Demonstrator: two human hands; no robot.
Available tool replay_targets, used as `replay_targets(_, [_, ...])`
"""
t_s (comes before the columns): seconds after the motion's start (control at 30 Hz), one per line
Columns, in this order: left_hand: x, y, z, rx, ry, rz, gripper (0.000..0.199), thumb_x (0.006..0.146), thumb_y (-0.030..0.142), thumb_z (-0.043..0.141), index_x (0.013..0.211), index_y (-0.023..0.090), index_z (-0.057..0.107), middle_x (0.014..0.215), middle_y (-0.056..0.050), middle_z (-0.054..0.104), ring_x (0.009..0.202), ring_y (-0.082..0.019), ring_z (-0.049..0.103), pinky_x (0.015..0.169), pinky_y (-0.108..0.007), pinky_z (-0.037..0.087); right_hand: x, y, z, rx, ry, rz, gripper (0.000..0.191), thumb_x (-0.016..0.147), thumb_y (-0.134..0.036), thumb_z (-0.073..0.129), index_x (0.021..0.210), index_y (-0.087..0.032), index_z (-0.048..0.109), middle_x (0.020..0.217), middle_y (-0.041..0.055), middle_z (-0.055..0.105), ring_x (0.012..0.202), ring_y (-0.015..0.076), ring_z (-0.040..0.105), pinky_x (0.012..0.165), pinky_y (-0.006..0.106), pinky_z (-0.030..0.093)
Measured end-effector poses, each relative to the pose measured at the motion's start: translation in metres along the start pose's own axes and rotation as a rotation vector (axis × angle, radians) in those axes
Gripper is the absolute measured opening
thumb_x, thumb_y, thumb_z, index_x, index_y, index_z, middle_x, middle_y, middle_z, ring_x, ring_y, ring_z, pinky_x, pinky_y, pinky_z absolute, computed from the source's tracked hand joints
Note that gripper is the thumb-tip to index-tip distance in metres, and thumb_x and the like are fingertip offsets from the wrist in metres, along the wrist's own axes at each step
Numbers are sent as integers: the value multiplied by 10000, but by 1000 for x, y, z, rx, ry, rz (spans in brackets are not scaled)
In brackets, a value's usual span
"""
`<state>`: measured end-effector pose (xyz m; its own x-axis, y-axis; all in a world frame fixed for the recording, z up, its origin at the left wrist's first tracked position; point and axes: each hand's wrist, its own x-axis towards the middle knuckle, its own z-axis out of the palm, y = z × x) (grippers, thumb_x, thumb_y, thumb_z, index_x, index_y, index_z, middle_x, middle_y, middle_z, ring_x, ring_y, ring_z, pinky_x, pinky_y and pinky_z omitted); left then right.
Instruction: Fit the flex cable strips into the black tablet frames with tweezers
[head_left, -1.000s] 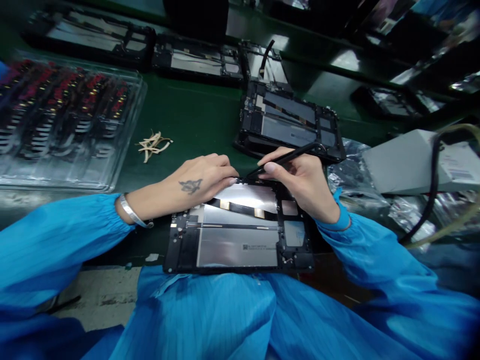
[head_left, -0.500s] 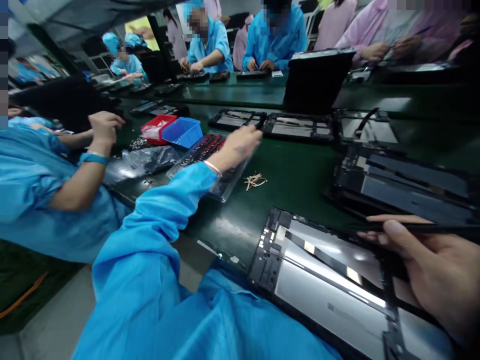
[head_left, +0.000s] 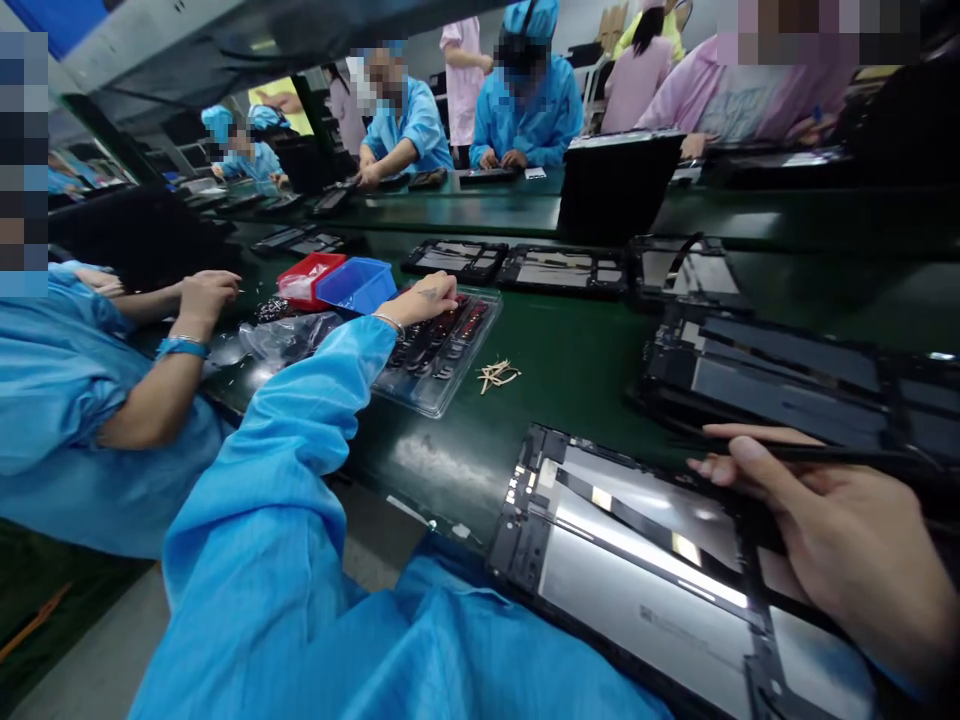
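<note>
My left hand (head_left: 429,299) reaches over a clear plastic tray (head_left: 435,402) filled with rows of small black and red parts. Its fingers are bent down and pressed together at the far part of the tray; whatever is between them is hidden. On the right, my right hand (head_left: 832,530) grips slim black tweezers (head_left: 814,453) above an opened tablet (head_left: 637,590). That tablet lies at the near edge of the bench, showing silver battery surfaces and a dark flex cable. A small pile of thin pale strips (head_left: 498,375) rests between the tray and the tablet.
Another opened tablet (head_left: 780,375) lies beyond my right hand, with several more in a row behind. A red bin (head_left: 309,280) and a blue bin (head_left: 358,284) stand behind the tray, near a crumpled plastic bag (head_left: 289,338). A co-worker's arm (head_left: 161,385) is at left.
My left hand has shifted left across the tray, uncovering its right side. My right hand keeps the tweezers over the tablet. The camera view has moved slightly.
</note>
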<state>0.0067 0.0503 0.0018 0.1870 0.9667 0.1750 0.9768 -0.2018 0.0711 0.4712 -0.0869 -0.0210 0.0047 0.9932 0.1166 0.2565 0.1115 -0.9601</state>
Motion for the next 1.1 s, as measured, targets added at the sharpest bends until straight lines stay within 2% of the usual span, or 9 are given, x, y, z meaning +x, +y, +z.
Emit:
replay_targets(0.1, [-11,4,-11,-20,23,9,94,884,170,575,973,166,606,927,-53,672,805,-152,539,756,-269,414,-2,-3,-5,28,-18,131,338,756,-619,755,895,-314,796,765,99,719,812,328,721,884,532,568])
replay_targets(0.2, [-26,16,-33,-40,51,27,154,865,146,567,1005,172,627,860,-34,680,760,-149,566,718,-265,424,-4,-14,-7,-212,-3,-104,333,879,-609,623,881,-318,785,957,104,713,915,315,693,864,512,539])
replay_targets(0.3, [-43,52,-62,-29,145,80,116,882,170,575,955,166,667,844,-52,671,765,-173,589,714,-297,439,-7,-31,2,-199,-26,-367,305,955,-479,583,786,-267,722,966,81,704,969,266,673,908,457,507])
replay_targets(0.37, [-58,93,-76,-7,253,167,130,925,213,575,992,174,679,945,-75,669,860,-202,603,780,-337,459,-7,-42,18,84,-176,-266,249,954,-443,614,826,-240,679,756,25,657,773,193,649,803,388,515])
replay_targets(0.5, [-98,186,-73,223,572,649,263,1031,180,424,1013,151,685,941,-100,672,880,-215,644,737,-345,526,-7,-49,50,517,-526,203,350,892,-517,678,941,-172,693,719,-23,555,547,81,423,521,256,362])
replay_targets(0.6, [-117,228,-55,352,727,1081,188,996,169,534,1015,127,717,953,-88,704,921,-218,687,731,-323,577,-11,-46,58,646,-547,246,347,844,-503,739,795,-170,650,668,-42,500,565,74,394,543,235,353])
replay_targets(0.67, [-120,238,-45,349,761,1194,164,985,180,578,1028,136,731,985,-72,719,977,-212,704,774,-305,606,-15,-45,56,642,-497,232,301,811,-442,789,786,-174,656,628,-56,465,576,73,391,555,221,343])
replay_targets(0.93, [-112,240,-29,202,687,1265,125,976,146,586,996,129,708,941,-64,723,944,-193,716,808,-292,624,-13,-42,48,470,-363,120,280,790,-418,801,846,-161,704,593,-55,494,556,74,403,537,226,326])
replay_targets(1.1, [-112,234,-29,2,645,875,96,998,177,565,1031,123,638,945,-86,710,837,-182,673,710,-302,580,-12,-45,48,212,-283,-157,177,810,-337,768,841,-167,731,671,-21,619,587,96,493,557,247,389])
